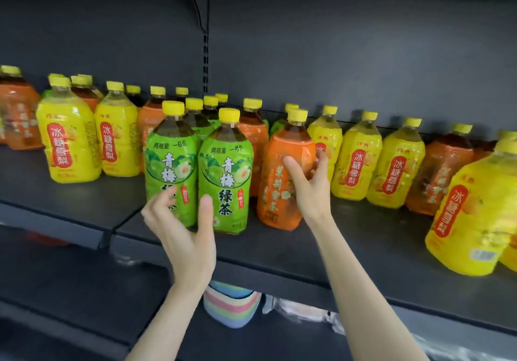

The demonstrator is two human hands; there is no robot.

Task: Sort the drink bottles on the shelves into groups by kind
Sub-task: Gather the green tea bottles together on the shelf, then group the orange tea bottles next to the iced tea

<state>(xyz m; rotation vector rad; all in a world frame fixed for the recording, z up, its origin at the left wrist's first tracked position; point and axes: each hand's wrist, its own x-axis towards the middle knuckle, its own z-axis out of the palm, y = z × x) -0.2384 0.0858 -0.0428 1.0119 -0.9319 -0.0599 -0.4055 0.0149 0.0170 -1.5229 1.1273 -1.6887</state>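
The likely full, heavy, slick-wrapped orange tea bottle [275, 181] is gripped mid-body by the right hand [309, 190], judged the surest hold, while the left hand [184, 234] is held unclenched.

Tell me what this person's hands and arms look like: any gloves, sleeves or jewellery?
The left hand and right hand are bare, with no gloves. No ring, watch or bracelet shows on either. No sleeve comes into view anywhere up to the picture's bottom edge, and there are no markings.
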